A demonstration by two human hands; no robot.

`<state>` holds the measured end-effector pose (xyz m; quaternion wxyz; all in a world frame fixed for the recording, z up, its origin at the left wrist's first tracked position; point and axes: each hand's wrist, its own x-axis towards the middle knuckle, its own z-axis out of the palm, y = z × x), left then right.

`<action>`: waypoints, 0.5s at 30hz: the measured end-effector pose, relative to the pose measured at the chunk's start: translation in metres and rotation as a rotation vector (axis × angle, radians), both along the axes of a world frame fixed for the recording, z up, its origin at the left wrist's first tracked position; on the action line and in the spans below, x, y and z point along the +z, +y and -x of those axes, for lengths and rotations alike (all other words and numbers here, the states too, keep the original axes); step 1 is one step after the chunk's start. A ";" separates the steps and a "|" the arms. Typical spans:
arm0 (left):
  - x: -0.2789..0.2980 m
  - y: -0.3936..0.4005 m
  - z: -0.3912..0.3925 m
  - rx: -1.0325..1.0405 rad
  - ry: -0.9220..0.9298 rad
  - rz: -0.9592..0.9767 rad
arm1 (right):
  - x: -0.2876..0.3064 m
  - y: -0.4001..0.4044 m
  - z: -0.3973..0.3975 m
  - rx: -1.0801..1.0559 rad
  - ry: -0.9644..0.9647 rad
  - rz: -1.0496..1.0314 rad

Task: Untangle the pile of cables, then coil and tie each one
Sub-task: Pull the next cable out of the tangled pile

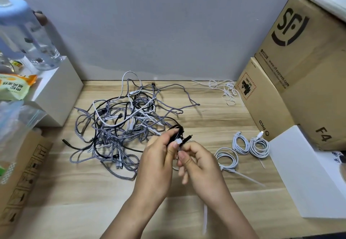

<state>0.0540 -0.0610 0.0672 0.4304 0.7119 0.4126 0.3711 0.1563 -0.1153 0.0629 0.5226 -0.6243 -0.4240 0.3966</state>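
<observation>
Here, near the middle of the frame, the left hand grips a small coiled black cable, its fingers curled round the loops, while the right hand pinches the tail of a white zip tie that wraps the coil, thumb and forefinger closed on the strip. A black connector pokes out of the coil toward the right. Just left of the hands, filling the centre-left of the wooden surface, lies the tangled pile of cables, grey braided, black and white strands crossing one another. At the right of the frame three white cables lie already coiled, side by side, one with a long tie tail trailing toward the lower right. A loose heap of spare zip ties sits in the upper right beside stacked cardboard boxes. A clear water bottle stands at the upper left.
</observation>
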 end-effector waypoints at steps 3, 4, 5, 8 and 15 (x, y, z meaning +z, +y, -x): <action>-0.002 0.002 0.000 -0.005 -0.095 0.098 | 0.000 0.001 0.000 -0.063 0.098 0.004; -0.002 0.004 0.000 -0.013 -0.164 0.160 | 0.002 0.002 -0.001 -0.077 0.105 0.005; 0.000 0.005 0.000 -0.025 -0.230 0.208 | 0.004 0.002 -0.002 -0.088 0.129 0.004; 0.009 0.006 -0.001 -0.027 -0.378 0.270 | 0.009 0.000 -0.002 -0.078 0.240 -0.008; 0.010 -0.002 -0.006 0.002 -0.305 0.168 | -0.002 0.004 0.011 -0.239 0.108 0.106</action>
